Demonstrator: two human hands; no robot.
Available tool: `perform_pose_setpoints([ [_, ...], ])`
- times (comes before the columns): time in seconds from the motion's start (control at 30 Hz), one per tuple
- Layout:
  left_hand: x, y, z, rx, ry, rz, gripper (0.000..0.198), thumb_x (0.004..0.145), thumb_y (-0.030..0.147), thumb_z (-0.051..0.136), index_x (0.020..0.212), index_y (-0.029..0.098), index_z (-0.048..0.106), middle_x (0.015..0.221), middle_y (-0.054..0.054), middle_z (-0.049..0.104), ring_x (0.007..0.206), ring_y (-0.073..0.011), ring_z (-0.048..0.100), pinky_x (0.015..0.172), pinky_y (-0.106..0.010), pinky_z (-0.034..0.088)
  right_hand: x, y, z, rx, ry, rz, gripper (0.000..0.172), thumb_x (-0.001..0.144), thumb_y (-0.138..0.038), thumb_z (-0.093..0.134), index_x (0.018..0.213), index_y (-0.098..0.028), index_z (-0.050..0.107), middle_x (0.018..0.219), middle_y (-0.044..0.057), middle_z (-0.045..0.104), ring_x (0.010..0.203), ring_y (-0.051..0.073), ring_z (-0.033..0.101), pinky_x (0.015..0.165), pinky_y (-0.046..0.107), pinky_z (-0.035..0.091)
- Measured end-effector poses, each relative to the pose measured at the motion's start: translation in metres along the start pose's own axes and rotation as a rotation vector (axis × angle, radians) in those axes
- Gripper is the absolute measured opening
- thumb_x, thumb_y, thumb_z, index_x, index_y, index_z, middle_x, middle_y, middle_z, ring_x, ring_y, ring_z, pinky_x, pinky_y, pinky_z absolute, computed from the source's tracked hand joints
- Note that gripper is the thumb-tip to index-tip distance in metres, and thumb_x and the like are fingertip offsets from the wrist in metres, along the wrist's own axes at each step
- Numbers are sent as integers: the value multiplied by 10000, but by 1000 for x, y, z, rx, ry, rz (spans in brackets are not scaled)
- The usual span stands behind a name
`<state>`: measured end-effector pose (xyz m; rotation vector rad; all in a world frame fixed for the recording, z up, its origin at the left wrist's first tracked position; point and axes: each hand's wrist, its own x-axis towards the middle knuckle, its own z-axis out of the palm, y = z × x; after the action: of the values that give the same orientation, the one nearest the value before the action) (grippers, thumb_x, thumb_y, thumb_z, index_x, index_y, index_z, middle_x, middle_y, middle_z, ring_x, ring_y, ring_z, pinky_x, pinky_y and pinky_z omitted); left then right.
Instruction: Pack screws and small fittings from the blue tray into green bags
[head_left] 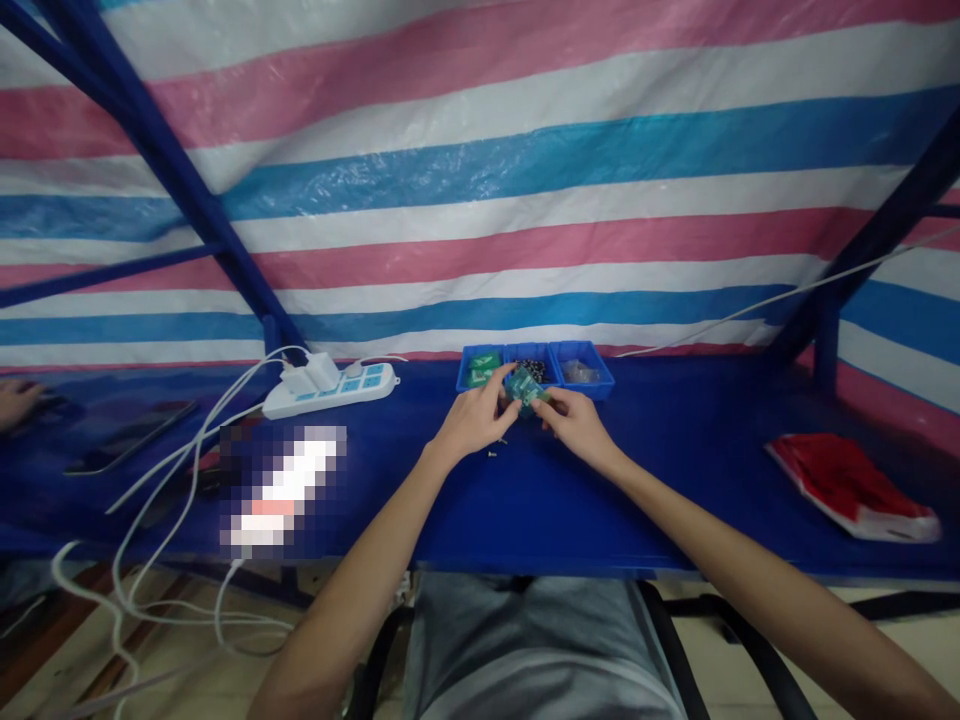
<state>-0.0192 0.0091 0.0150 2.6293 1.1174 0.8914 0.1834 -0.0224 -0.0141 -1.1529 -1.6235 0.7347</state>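
Observation:
A small green circuit board (527,388) is held up between both of my hands, just in front of a row of blue bins. My left hand (480,412) pinches its left side between thumb and fingers. On the lower right edge, the fingertips of my right hand (576,420) are closed on the same board. Behind it, the blue bins (600,390) hold green pieces (484,366) on the left, small dark parts (532,368) in the middle and pale clear pieces (579,371) on the right. A tiny brass-coloured part (492,454) lies on the table below my left hand.
A white power strip (330,390) with plugs and looping white cables stands to the left. Near it lies a blurred-out bright device (289,490). A red and white packet (851,485) rests at the right. Another person's hand (19,402) shows at the far left, by a dark flat tablet-like object (131,438).

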Motion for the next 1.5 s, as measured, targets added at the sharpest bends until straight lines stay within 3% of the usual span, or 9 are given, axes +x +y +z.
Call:
perform_pose_setpoints([
  [0.17,0,3,0,-67,-34,55,851,829,418,704,1549,260,278,1077,-64,665,713,-151,632,753,-318,543,0,-3,0,61,76,-73,276,881,-465,630,852,-203,714,912,83,697,790,229,651,559,295,506],
  [0.4,1,-5,5,-8,-41,131,603,954,329,549,1526,285,360,1159,-70,656,796,-159,642,767,-306,545,-4,-14,-1,105,49,-109,237,871,-433,660,951,-234,761,1439,96,525,1165,314,604,624,325,574],
  [0.6,2,-6,6,71,-16,170,309,1018,341,435,1127,187,680,955,-72,699,829,-189,662,731,-284,504,-2,-16,0,255,23,-57,255,812,-457,720,884,-213,716,1289,115,583,1046,260,636,617,303,581],
  [0.73,3,-8,7,124,46,153,361,988,443,499,836,168,679,759,-49,648,684,-168,617,636,-263,454,3,-9,0,340,53,-16,277,761,-436,754,910,-215,675,958,58,657,795,190,632,584,286,541],
  [0.83,2,-10,8,79,68,105,380,890,536,636,1009,178,672,706,-19,632,650,-171,618,638,-268,469,6,-1,0,381,82,64,266,748,-406,753,896,-197,681,762,7,643,621,142,582,603,291,512],
  [1.0,2,-11,7,-53,-28,56,611,863,410,710,1404,224,495,828,-9,710,755,-186,698,765,-291,534,8,4,1,550,120,164,245,702,-336,764,878,-174,711,815,33,677,627,132,577,620,289,493],
  [1.13,3,-12,6,-36,35,167,370,975,238,532,1343,252,572,1194,-62,683,1040,-196,671,925,-344,525,8,1,-1,609,71,173,233,725,-329,734,894,-169,720,814,55,683,717,159,610,645,295,497],
  [1.37,7,-12,7,-92,188,77,241,945,408,602,1007,213,729,1032,-64,641,897,-177,649,801,-323,540,2,-3,-2,76,128,-67,243,819,-420,680,958,-226,728,1001,87,674,833,224,627,611,317,502],
  [1.5,13,-10,5,-288,203,-54,269,896,424,664,1035,195,684,882,-39,676,781,-162,653,685,-273,525,7,-10,-6,-38,138,-96,240,887,-418,607,845,-207,714,833,72,678,748,224,615,621,330,482],
])
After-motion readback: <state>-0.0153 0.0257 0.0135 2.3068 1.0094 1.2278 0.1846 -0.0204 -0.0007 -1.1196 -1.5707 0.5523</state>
